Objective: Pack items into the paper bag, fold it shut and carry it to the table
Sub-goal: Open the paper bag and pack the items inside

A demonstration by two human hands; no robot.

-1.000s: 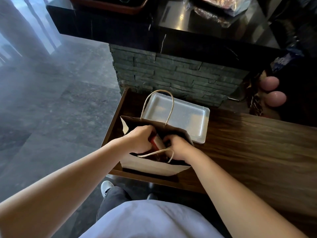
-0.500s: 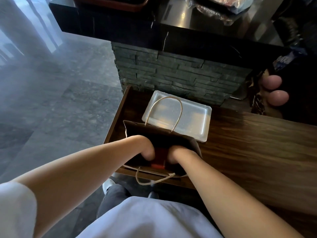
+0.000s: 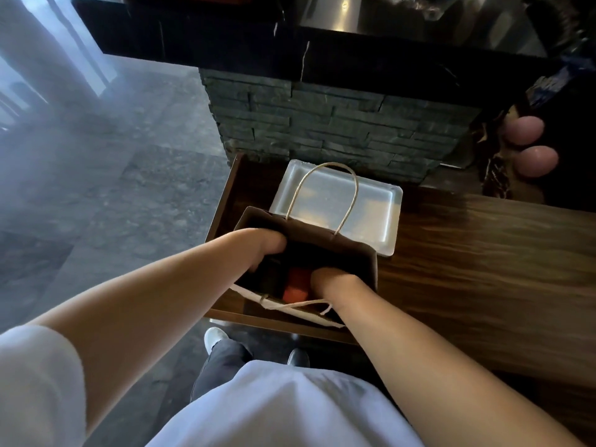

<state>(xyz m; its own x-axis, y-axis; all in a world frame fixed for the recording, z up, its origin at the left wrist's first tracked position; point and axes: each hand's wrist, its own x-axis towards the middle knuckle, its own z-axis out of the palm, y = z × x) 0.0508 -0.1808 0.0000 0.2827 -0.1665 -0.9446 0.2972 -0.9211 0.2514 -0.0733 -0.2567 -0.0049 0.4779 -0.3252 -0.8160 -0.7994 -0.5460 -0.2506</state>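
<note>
A dark wooden desk carries an open brown paper bag at its left end, seen from above. Just behind the bag lies a pale empty tray, and the bag's far rope handle stands up over it. Both hands are down inside the bag: the left hand at its left wall, the right hand at its near right. A red item sits low in the bag between them. Fingers are hidden, so I cannot tell either grip. To pack well, seat the item flat on the bottom, leaving the top free to fold
</note>
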